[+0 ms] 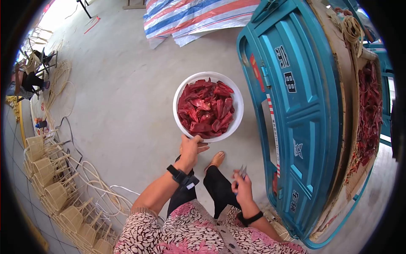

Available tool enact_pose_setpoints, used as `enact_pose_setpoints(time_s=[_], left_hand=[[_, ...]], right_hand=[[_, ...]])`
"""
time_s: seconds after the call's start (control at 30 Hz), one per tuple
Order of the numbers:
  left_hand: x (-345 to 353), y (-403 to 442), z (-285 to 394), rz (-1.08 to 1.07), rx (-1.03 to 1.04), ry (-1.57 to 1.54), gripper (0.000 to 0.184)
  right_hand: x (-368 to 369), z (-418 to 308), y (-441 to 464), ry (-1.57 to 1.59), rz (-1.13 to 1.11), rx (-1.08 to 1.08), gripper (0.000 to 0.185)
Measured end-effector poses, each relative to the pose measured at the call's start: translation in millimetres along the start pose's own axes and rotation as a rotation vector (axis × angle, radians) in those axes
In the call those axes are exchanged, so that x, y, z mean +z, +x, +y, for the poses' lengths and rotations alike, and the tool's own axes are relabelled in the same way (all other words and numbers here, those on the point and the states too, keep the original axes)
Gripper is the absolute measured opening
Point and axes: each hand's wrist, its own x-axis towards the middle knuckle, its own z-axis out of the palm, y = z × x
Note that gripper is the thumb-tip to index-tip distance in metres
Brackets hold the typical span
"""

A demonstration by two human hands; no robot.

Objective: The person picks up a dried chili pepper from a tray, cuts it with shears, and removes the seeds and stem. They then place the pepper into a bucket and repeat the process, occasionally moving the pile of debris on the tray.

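Observation:
In the head view, a round white basin [239,103] full of dark red dried peppers [206,106] is at the centre. My left hand [190,150] grips the near rim of the basin, with its fingers at the edge. To the lower right, my right hand [242,189] is closed around a pair of scissors [242,171], whose blades point up, apart from the basin. Both wrists wear dark bands.
A teal vehicle side panel [304,110] stands on the right, with more red peppers [368,114] in the bed behind it. Woven baskets [56,194] and loose cords line the left. A striped sheet [198,17] lies at the top. A person [31,80] sits far left.

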Motion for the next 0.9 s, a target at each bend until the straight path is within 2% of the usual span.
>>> enact_pose_setpoints(time_s=[0.13,0.2,0.3,0.4,0.43,0.53,0.57,0.67,0.77,0.83,0.9], left_hand=[[-7.8,-32.5,13.2,0.002,0.009,0.017,0.041],[-8.6,-44.1,18.2,0.038,0.013,0.067,0.041],[-31.2,-40.2,11.8,0.003,0.01,0.123,0.042],[-31.8,-15.4,4.9,0.019,-0.01,0.218,0.043],[-32.1,-10.1,-0.6,0.017,-0.019,0.296,0.047],[-50.7,-20.4,-7.5,-0.091,0.195,0.46,0.052],[-55.4,-37.4,1.9,-0.256,0.17,0.341,0.061],[-127.6,11.8,-46.1,-0.303,-0.154,-0.313,0.055],[-124.8,71.3,-81.2,0.029,-0.034,0.062,0.053],[-135.7,135.0,-134.8,-0.01,0.397,0.494,0.05],[-114.7,132.1,-113.1,-0.011,0.458,0.592,0.041]], right_hand=[[41.4,-9.7,96.8,0.346,-0.101,0.287,0.027],[54.2,-9.4,138.3,0.772,-0.281,0.188,0.031],[69.5,-48.5,113.6,0.593,-0.326,0.021,0.02],[73.9,-33.3,118.8,-0.017,-0.124,-0.097,0.013],[71.8,-34.1,126.1,-0.047,-0.08,-0.027,0.017],[58.4,-37.7,93.1,-0.006,-0.084,-0.073,0.02],[55.2,-35.8,101.5,0.028,-0.069,-0.035,0.021],[31.3,-28.3,106.0,0.073,-0.014,0.04,0.024],[41.4,-36.2,113.8,0.025,-0.041,0.019,0.026],[39.0,-38.5,113.7,-0.018,-0.018,0.012,0.027],[26.3,-35.6,109.2,-0.067,0.001,0.028,0.026]])
